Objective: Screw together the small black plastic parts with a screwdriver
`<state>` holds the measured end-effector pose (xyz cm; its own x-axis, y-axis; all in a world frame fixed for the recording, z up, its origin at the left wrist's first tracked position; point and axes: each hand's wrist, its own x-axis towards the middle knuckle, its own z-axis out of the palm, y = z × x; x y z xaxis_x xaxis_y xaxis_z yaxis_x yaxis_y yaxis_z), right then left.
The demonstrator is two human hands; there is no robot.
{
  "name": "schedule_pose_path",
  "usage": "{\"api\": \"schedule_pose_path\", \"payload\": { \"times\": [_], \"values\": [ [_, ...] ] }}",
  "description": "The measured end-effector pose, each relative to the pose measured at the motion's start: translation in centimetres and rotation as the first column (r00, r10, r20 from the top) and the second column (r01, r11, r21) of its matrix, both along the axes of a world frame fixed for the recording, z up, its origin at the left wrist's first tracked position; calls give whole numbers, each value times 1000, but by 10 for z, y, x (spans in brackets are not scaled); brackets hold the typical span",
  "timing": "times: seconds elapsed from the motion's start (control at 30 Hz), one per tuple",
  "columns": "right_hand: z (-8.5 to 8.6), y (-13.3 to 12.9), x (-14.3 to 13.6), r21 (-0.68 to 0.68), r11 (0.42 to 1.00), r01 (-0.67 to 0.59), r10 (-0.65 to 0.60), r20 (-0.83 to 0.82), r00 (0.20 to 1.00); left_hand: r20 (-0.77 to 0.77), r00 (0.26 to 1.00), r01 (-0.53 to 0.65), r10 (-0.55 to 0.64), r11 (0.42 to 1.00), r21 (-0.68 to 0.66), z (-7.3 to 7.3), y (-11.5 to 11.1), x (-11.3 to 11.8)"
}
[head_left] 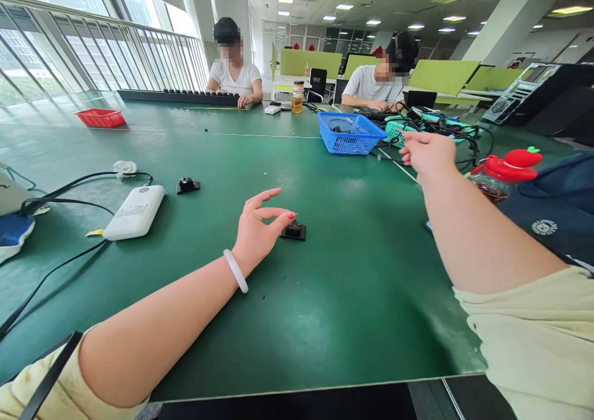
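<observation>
My left hand (260, 229), with a white bangle at the wrist, is over the middle of the green table. Its fingers are apart, and the thumb tip overlaps a small black part (293, 231) with a flat base lying on the tabletop. Whether the thumb touches it I cannot tell. Stretched far forward, my right hand (430, 153) hovers near a teal basket (395, 129) and tangled black cables. Its fingers point left, loosely bent, with nothing visible in them. A blue basket (351, 141) holding small dark pieces stands just left of its fingertips.
Another black part (188, 185) lies left of centre. A white power bank (134, 213) with black cables is at left, a red basket (101, 118) beyond. At right are a red-lidded jar (503, 172) and a dark blue bag (557, 203). Two people sit across the table.
</observation>
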<state>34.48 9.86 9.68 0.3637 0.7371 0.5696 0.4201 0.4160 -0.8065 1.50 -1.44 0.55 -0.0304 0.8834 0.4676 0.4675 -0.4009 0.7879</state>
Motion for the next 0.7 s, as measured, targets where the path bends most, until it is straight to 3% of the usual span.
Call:
{"api": "schedule_pose_path", "payload": {
  "times": [0.07, 0.13, 0.27, 0.4, 0.53, 0.7],
  "values": [
    [7, 4, 6, -61, 994, 91, -100, -167, 981, 9, 1000, 1, -1, 1000, -8, 0, 1, 0],
    [10, -9, -3, -41, 995, 94, -101, -234, 967, 13, 1000, -2, 2, 1000, -23, 0, 1, 0],
    [3, -55, -46, 31, 988, -153, 156, -209, 965, -31, 999, -29, 27, 998, -55, -3, 3, 0],
    [-16, -87, -90, 69, 942, -328, 336, -184, 924, -191, 982, -10, -8, 996, -90, -9, 7, -2],
    [-42, -105, -119, 44, 944, -326, 329, -92, 940, -317, 947, 18, -57, 992, -125, -18, 12, -3],
    [-65, -116, -128, 9, 930, -368, 367, 75, 927, -388, 915, 44, -110, 983, -176, -22, 15, -3]
  ]
}}
